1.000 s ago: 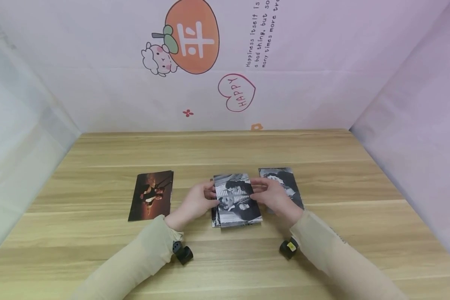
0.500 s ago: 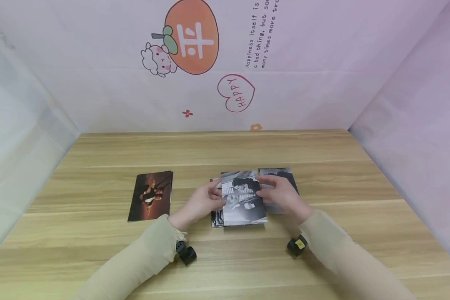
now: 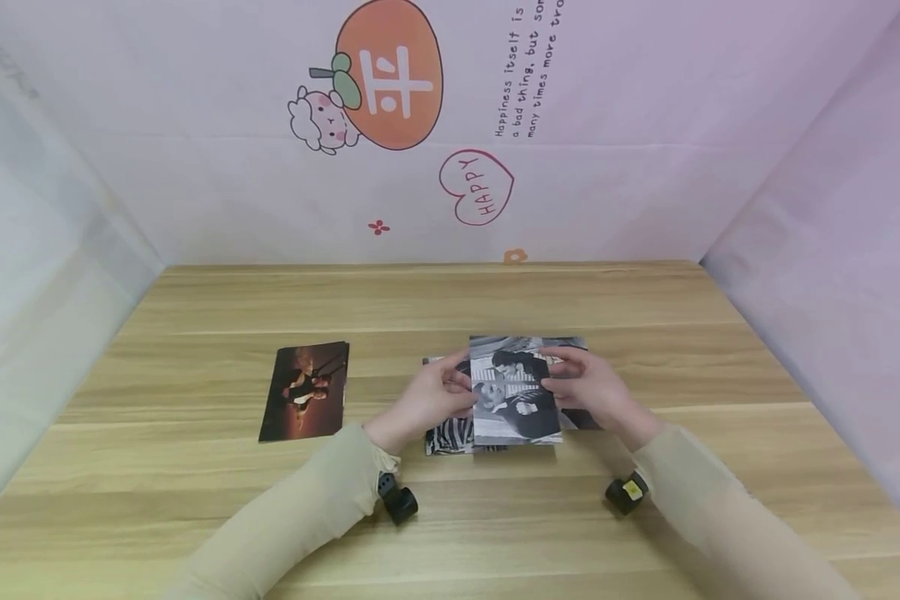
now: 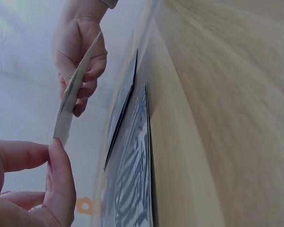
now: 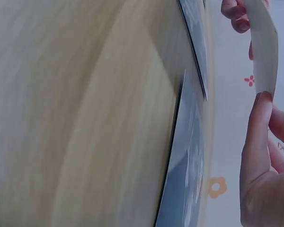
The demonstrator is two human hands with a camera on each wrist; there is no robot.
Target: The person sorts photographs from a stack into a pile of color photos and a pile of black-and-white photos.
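Note:
Both hands hold one black-and-white photo [image 3: 513, 392] in the air just above the table, each pinching a side edge. My left hand [image 3: 459, 389] has its left edge and my right hand [image 3: 560, 385] its right edge. The left wrist view shows the photo [image 4: 68, 101] edge-on between my left thumb and finger. Under and left of it lies a stack [image 3: 450, 433] topped by a zebra-striped print. A second dark pile [image 3: 581, 419] on the right is mostly hidden behind the held photo and my right hand.
A colour photo pile [image 3: 305, 390] lies apart on the left of the wooden table [image 3: 450, 300]. Pink printed walls [image 3: 645, 167] close in the back and both sides. Bare wood runs along the far half and the near edge.
The held photo has moved to the right, off the middle stack and over the right pile. The zebra-striped print beneath now shows. Both hands moved with it.

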